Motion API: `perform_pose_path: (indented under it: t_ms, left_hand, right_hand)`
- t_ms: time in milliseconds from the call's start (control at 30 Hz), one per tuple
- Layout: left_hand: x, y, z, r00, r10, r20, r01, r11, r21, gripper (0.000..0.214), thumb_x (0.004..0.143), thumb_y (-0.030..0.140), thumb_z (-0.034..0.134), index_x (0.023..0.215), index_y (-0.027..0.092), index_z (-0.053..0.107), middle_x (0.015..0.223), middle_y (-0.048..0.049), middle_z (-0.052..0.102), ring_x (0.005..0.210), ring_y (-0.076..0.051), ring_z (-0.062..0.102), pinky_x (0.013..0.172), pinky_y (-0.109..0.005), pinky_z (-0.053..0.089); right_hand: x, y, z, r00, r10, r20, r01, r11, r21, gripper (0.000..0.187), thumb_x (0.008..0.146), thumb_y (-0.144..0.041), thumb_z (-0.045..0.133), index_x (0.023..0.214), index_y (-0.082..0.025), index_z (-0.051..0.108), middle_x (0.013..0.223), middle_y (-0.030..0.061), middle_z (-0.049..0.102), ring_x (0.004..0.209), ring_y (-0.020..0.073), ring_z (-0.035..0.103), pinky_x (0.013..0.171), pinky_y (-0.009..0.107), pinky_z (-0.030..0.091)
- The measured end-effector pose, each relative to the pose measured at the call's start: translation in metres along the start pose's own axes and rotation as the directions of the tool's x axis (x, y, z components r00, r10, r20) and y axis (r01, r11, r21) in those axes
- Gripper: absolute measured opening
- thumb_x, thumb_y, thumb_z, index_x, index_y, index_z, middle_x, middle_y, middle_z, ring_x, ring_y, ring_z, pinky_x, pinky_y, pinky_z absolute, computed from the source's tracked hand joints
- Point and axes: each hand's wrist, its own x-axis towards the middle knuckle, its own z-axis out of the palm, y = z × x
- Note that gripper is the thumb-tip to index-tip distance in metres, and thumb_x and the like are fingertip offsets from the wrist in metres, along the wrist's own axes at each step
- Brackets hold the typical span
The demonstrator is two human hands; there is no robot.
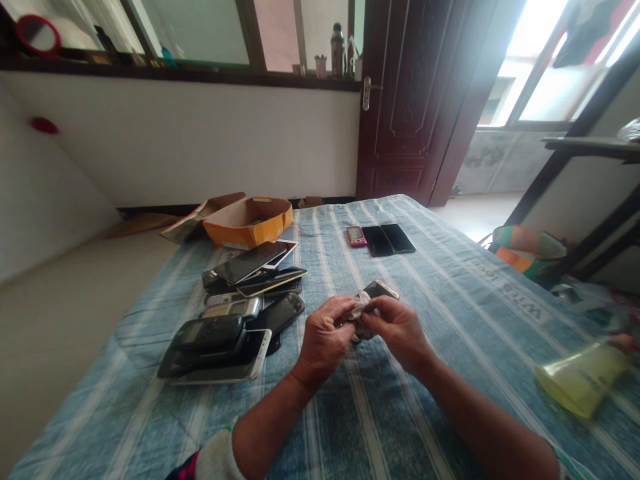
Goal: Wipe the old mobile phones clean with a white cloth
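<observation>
Both hands meet over the middle of the table with a crumpled white tissue (361, 305) between them. My left hand (324, 339) pinches the tissue from the left, thumb against curled fingers. From the right, my right hand (404, 332) grips the same tissue between thumb and fingers. Just past the fingers a smartphone (382, 289) with a dark screen and a light edge shows in part; whether it lies on the table or touches a hand I cannot tell. Left of my left hand is a pile of old phones, with a black smartphone (283, 312) nearest it.
A striped blue cloth (320, 433) covers the table. Farther back, a red phone (357, 236) lies beside two black smartphones (379, 241). An open orange cardboard box (250, 230) stands at the far left. A yellow see-through bottle or packet (580, 380) lies at the right.
</observation>
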Motion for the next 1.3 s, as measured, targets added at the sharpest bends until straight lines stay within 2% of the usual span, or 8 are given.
perform_pose_path:
  t_ms: [167, 267, 367, 567, 733, 900, 1133, 1300]
  left_hand:
    - [0.000, 0.003, -0.001, 0.998, -0.068, 0.006, 0.068, 0.992, -0.107, 0.032, 0.068, 0.007, 0.057, 0.093, 0.018, 0.075, 0.101, -0.0031, 0.073, 0.096, -0.020, 0.067, 0.092, -0.031, 0.052]
    - [0.000, 0.005, 0.000, 0.991, -0.132, -0.006, 0.128, 0.969, -0.212, 0.029, 0.066, 0.009, 0.060, 0.089, 0.018, 0.076, 0.099, -0.0026, 0.074, 0.094, -0.021, 0.068, 0.089, -0.030, 0.053]
    - [0.001, 0.005, 0.002, 0.977, -0.210, -0.026, 0.192, 0.930, -0.314, 0.025, 0.064, 0.010, 0.063, 0.084, 0.017, 0.076, 0.094, -0.0022, 0.075, 0.090, -0.020, 0.069, 0.084, -0.027, 0.053]
    - [0.004, 0.007, 0.002, 0.926, -0.376, -0.018, 0.326, 0.825, -0.462, 0.016, 0.062, 0.016, 0.071, 0.078, 0.016, 0.075, 0.079, -0.0024, 0.075, 0.077, -0.018, 0.068, 0.073, -0.025, 0.053]
    - [0.003, 0.006, 0.001, 0.945, -0.328, -0.023, 0.289, 0.862, -0.416, 0.015, 0.066, 0.014, 0.064, 0.076, 0.015, 0.076, 0.092, -0.0059, 0.074, 0.092, -0.021, 0.066, 0.084, -0.027, 0.049]
    - [0.000, 0.008, -0.001, 0.960, -0.261, 0.106, 0.281, 0.868, -0.409, 0.022, 0.069, 0.021, 0.068, 0.089, 0.015, 0.076, 0.102, -0.0080, 0.071, 0.091, -0.022, 0.065, 0.082, -0.029, 0.049]
    - [0.004, 0.003, 0.000, 0.963, -0.270, -0.024, 0.249, 0.918, -0.310, 0.014, 0.072, 0.024, 0.068, 0.078, 0.014, 0.075, 0.087, -0.0049, 0.071, 0.083, -0.017, 0.063, 0.075, -0.024, 0.048]
    - [0.004, -0.001, 0.000, 0.947, -0.322, -0.006, 0.309, 0.913, -0.267, 0.017, 0.074, 0.026, 0.064, 0.078, 0.013, 0.074, 0.074, -0.0032, 0.070, 0.070, -0.015, 0.061, 0.065, -0.023, 0.047]
  right_hand:
    - [0.001, -0.006, 0.000, 0.999, -0.011, 0.050, 0.003, 0.989, 0.148, 0.026, 0.069, -0.030, 0.075, 0.091, -0.021, 0.065, 0.077, -0.0023, 0.067, 0.066, 0.0134, 0.061, 0.058, 0.025, 0.050]
    - [0.001, -0.012, -0.001, 0.994, -0.058, 0.093, 0.054, 0.997, 0.048, 0.030, 0.072, -0.028, 0.071, 0.101, -0.021, 0.067, 0.082, -0.0020, 0.067, 0.072, 0.0142, 0.062, 0.065, 0.026, 0.050]
    - [0.001, -0.014, -0.002, 0.985, -0.061, 0.163, 0.072, 0.995, -0.064, 0.022, 0.079, -0.028, 0.064, 0.098, -0.019, 0.071, 0.083, -0.0010, 0.067, 0.076, 0.0150, 0.061, 0.072, 0.028, 0.050]
    - [-0.001, -0.006, -0.001, 0.997, -0.065, 0.030, 0.066, 0.997, -0.038, 0.038, 0.074, -0.025, 0.068, 0.111, -0.024, 0.069, 0.103, 0.0007, 0.071, 0.095, 0.0206, 0.064, 0.090, 0.037, 0.049]
    - [-0.001, -0.009, -0.001, 0.997, -0.054, 0.056, 0.057, 0.997, -0.060, 0.032, 0.072, -0.025, 0.068, 0.105, -0.022, 0.071, 0.098, 0.0016, 0.072, 0.092, 0.0214, 0.065, 0.085, 0.036, 0.051]
    - [0.001, -0.009, -0.003, 0.999, -0.017, 0.050, 0.022, 0.996, -0.087, 0.029, 0.075, -0.029, 0.067, 0.102, -0.019, 0.071, 0.091, 0.0024, 0.071, 0.084, 0.0201, 0.065, 0.078, 0.033, 0.051]
    - [-0.001, -0.007, -0.001, 0.999, 0.007, 0.045, -0.003, 0.998, -0.070, 0.026, 0.071, -0.025, 0.070, 0.096, -0.018, 0.072, 0.084, 0.0015, 0.071, 0.078, 0.0180, 0.064, 0.072, 0.029, 0.051]
    - [-0.002, -0.008, 0.000, 0.999, -0.008, 0.040, 0.007, 1.000, 0.020, 0.023, 0.068, -0.021, 0.071, 0.091, -0.019, 0.073, 0.083, 0.0012, 0.071, 0.076, 0.0165, 0.064, 0.072, 0.028, 0.051]
